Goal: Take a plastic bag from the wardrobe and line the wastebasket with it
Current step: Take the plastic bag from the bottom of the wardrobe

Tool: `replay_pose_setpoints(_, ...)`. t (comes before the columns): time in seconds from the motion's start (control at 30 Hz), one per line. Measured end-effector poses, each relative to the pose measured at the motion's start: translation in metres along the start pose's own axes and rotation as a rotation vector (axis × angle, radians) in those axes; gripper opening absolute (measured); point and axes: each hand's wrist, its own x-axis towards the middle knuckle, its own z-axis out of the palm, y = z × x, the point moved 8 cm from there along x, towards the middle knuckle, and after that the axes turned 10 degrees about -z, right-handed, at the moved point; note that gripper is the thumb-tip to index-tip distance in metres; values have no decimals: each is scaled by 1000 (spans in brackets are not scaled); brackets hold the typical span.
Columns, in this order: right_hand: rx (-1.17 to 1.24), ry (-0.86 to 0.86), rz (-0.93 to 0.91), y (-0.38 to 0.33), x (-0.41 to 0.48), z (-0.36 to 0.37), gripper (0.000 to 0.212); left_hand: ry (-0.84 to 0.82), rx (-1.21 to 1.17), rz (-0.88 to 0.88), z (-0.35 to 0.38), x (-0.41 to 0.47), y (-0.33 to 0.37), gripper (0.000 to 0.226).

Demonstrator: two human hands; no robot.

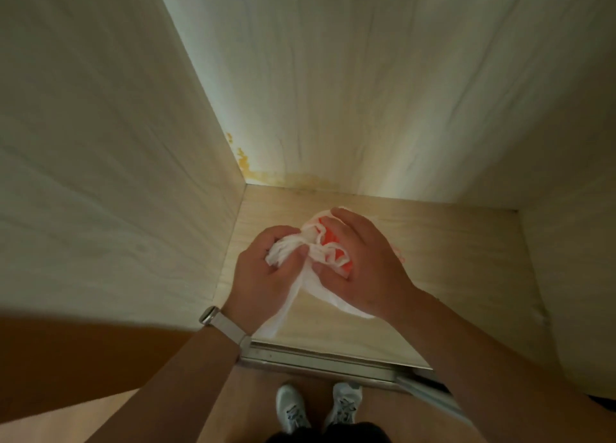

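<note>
Left grip: the left hand [263, 269] was clenched on a twisted white bunch of the plastic bag [313, 252], thumb pressed across the bunch; a pale tail of film hung down past the wrist.
Right grip: the right hand [360, 262] was cupped over the bundle's bulk, fingers curled onto the film, thumb tucked beneath; grasping the same bag.
Bag condition: crumpled, white with an orange-red print showing between the fingers; whether one bag or several were bundled together could not be told.
Bag location: over the wardrobe floor [450, 259], nearer its left wall than its right, between the back edge and the front edge; whether it touched the floor could not be told.
Surroundings: wardrobe [366, 92] panels stained yellow at the back left corner; sliding track [316, 359] along the front edge; wristwatch [213, 317] on the left arm; white shoes [318, 409] just outside.
Wastebasket: not in view.
Step in hand, as judged: freeing a bag for removal.
Method advised: hold the bulk steady with the right hand, draw the handles out slowly with the left, avoid tearing thin film, confirm a single bag before lifting clear of the track.
</note>
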Motion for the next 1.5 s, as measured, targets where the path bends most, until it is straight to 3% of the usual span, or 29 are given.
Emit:
replay_pose_setpoints(0.33,-62,-20,-193,-93,16,-17,57,31,-139,63,-71,-49,21,17)
replay_pose_setpoints(0.63,-39,-30,-274,-125,10,-31,60,119,-158,100,-96,-90,42,21)
replay_pose_setpoints(0.9,125,-102,-380,-150,13,-40,62,375,-152,27,-114,-140,55,16)
replay_pose_setpoints(1.07,222,-139,-539,-180,8,-45,56,545,-98,-5,-124,-182,61,17)
replay_pose_setpoints(1.5,466,-273,-899,-310,-37,8,53,898,-47,-164,-185,-330,19,16)
